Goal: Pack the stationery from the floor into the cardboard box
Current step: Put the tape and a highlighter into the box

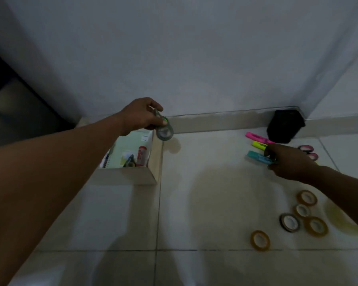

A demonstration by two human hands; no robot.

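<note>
Holding correction tape over cardboard box, left hand fingers pinched.
Right hand grips blue highlighter; labels unreadable.

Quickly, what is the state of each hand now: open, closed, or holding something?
Left hand: closed, holding a correction tape dispenser over the edge of the cardboard box.
Right hand: closed, pinching the blue highlighter on the floor.

Black object: dark, blurred, kind unclear; stands on the floor against the skirting, beyond the right grip.
Skirting: pale strip at the wall foot, running rightward from beside the left grip.
Wall: plain white, behind both grips.
Dark furniture: far left of the left grip.
</note>
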